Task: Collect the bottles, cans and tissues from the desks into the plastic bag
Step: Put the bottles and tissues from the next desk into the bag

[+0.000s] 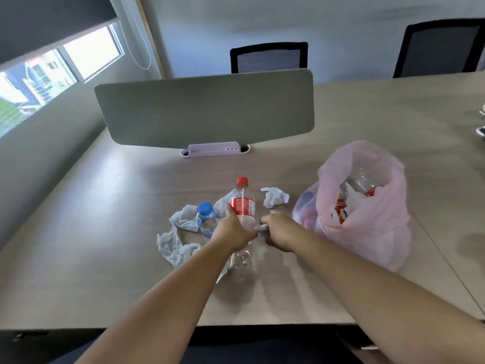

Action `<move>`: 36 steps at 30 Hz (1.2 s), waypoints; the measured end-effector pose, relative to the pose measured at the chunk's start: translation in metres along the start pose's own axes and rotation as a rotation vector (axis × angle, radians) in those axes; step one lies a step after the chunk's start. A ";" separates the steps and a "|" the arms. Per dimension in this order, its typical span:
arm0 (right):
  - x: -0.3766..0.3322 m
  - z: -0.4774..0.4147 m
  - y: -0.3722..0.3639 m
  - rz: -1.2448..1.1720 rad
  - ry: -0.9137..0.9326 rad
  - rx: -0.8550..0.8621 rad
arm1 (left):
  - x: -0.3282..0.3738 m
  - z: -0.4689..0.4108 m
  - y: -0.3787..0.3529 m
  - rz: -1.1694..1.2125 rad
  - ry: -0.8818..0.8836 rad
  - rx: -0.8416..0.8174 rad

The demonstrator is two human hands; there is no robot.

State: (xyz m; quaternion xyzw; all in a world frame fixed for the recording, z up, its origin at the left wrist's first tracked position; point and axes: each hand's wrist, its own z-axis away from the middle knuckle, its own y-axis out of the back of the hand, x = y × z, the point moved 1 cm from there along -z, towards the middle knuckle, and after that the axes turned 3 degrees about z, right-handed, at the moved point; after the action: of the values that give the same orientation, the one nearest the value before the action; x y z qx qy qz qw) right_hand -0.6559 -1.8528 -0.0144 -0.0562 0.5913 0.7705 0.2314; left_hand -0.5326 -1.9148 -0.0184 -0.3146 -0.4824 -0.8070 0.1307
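Note:
A clear bottle with a red cap and red label [242,203] lies on the desk, and my left hand [233,227] grips its middle. To its left lies a small bottle with a blue cap [206,215] among crumpled tissues [173,245]. Another crumpled tissue [274,197] sits just right of the red cap. My right hand [278,229] is beside the bottle, fingers curled round a small white piece; what it is cannot be told. The pink plastic bag [367,222] stands open at the right with bottles and wrappers inside.
A grey divider screen [204,111] stands across the desk behind the items, with a pale cable tray [214,149] at its foot. Two black chairs [269,57] stand beyond the desk. The wooden desk [105,206] runs to the wall at left.

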 end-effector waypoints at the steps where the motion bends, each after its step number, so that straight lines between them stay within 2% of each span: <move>1: -0.006 0.000 0.019 -0.014 0.036 0.028 | 0.007 -0.002 0.009 0.038 -0.025 0.029; 3: -0.014 0.005 0.065 -0.010 0.070 0.095 | 0.026 -0.005 0.028 0.070 -0.083 0.106; 5: -0.010 0.015 0.110 -0.036 0.067 0.242 | 0.048 -0.007 0.044 0.104 -0.160 0.165; 9: 0.030 0.033 0.167 -0.133 -0.036 0.521 | 0.088 -0.007 0.058 0.148 -0.312 0.212; 11: 0.055 0.042 0.169 -0.070 -0.131 0.505 | 0.103 -0.004 0.053 0.182 -0.361 0.185; 15: 0.102 0.062 0.144 -0.005 -0.288 0.205 | 0.126 0.001 0.028 0.219 -0.446 0.109; 21: 0.143 0.068 0.131 0.244 -0.518 0.488 | 0.163 0.009 -0.004 0.254 -0.531 0.025; 22: 0.152 0.067 0.128 0.212 -0.569 0.486 | 0.171 0.008 -0.009 0.256 -0.534 0.007; 26: 0.181 0.062 0.113 -0.088 -0.635 0.288 | 0.199 0.008 -0.030 0.290 -0.502 -0.100; 32: 0.182 0.079 0.133 -0.505 -0.695 0.637 | 0.222 0.004 -0.070 0.143 -0.415 -0.218; 36: 0.174 0.086 0.148 -0.701 -0.579 0.823 | 0.223 0.008 -0.104 0.076 -0.326 -0.307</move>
State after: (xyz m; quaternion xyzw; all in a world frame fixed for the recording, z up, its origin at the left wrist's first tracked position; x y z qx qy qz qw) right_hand -0.8570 -1.7507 0.0790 0.0582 0.6997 0.3410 0.6250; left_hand -0.7542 -1.8353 0.0525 -0.4751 -0.3563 -0.8039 0.0317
